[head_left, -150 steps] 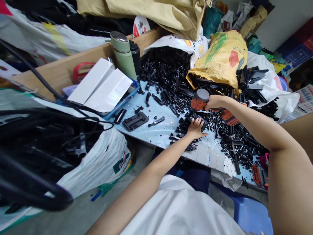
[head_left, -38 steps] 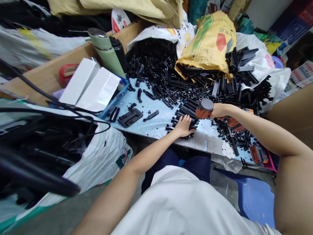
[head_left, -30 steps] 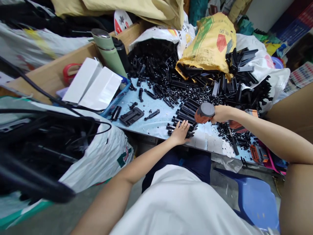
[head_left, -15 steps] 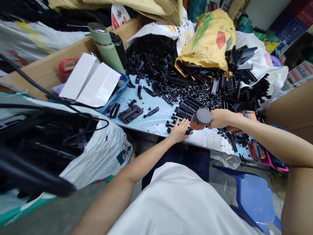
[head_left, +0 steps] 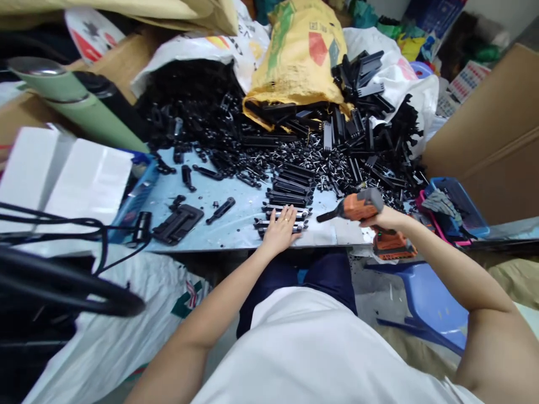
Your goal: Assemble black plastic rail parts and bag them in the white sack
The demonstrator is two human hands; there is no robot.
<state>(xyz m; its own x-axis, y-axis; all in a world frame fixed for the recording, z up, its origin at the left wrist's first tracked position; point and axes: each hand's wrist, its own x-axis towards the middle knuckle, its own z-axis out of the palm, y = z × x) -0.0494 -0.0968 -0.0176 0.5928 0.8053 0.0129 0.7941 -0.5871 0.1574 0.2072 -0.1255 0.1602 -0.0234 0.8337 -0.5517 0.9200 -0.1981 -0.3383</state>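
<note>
My left hand (head_left: pixel 279 229) lies flat, fingers stretched out, on the nearest of a row of black plastic bars (head_left: pixel 290 197). These bars lie side by side near the table's front edge. In my right hand (head_left: pixel 386 217) is an orange and grey cordless drill (head_left: pixel 357 206), gripped by its handle. Its dark bit points left, level with the table and apart from the bars. A battery pack (head_left: pixel 394 246) shows at its base. Left of the bars lie a loose black link piece (head_left: pixel 220 210) and a flat black bracket (head_left: pixel 177 223).
Behind the bars spreads a heap of screws (head_left: pixel 324 163) and black parts. A yellow woven sack (head_left: pixel 297 62) spills more parts. At left are white boxes (head_left: pixel 84 179) in a blue basket and a green flask (head_left: pixel 90 112). A blue bin (head_left: pixel 458 202) and blue stool (head_left: pixel 438 303) stand at right.
The drill has swung from pointing down by my left hand to lying level, further right and away from the bars. My left hand stays on the bars. The head view has turned right.
</note>
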